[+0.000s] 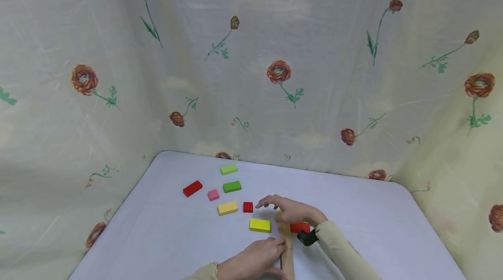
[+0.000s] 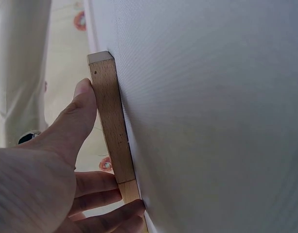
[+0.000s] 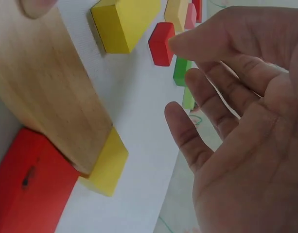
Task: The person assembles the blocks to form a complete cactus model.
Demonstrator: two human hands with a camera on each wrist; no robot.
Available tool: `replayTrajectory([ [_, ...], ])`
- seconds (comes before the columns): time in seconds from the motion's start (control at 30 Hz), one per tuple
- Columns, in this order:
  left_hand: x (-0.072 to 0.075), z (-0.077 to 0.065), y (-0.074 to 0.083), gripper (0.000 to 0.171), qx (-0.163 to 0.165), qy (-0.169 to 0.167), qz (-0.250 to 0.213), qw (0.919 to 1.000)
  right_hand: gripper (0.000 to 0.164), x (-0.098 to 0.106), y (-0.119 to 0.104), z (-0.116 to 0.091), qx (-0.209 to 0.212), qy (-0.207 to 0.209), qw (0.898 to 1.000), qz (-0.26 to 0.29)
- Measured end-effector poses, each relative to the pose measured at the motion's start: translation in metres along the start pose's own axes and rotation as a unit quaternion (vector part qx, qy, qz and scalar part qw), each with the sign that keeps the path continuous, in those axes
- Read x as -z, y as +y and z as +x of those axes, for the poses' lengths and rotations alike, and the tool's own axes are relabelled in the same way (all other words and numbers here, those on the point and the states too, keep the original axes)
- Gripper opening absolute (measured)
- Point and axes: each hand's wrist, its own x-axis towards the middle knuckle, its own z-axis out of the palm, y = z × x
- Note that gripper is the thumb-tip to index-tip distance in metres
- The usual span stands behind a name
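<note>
A row of plain wooden blocks (image 1: 287, 256) lies end to end, with a seam between two of them visible in the left wrist view. My left hand (image 1: 257, 256) rests against its left side, thumb and fingers extended along the wood (image 2: 110, 107). Over the row's far end, my right hand (image 1: 292, 210) hovers with loosely bent fingers and nothing in its grasp. Its fingers point toward a small red block (image 1: 248, 207). A yellow block (image 3: 109, 162) touches the wood's far end, and a red block (image 3: 32, 187) sits against its right side.
Left of the row lies a bright yellow block (image 1: 260, 226). Farther off are a pale yellow block (image 1: 227, 208), a pink block (image 1: 213, 195), a dark red block (image 1: 192, 188), a green block (image 1: 232, 186) and a light green block (image 1: 229, 169). Flowered cloth (image 1: 251, 74) surrounds the white table (image 1: 157, 223).
</note>
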Motion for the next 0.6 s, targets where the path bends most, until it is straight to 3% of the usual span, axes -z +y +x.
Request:
replayTrajectory([
  [0.3,-0.001,0.001,0.002,0.068,0.002,0.000,0.010,0.9999,0.044,-0.006,0.011,-0.009,-0.015,0.041,0.999,0.005],
  [0.6,0.000,0.001,0.003,0.070,0.018,-0.006,0.007,0.9998,0.039,-0.004,0.023,-0.028,-0.017,0.082,0.996,0.020],
])
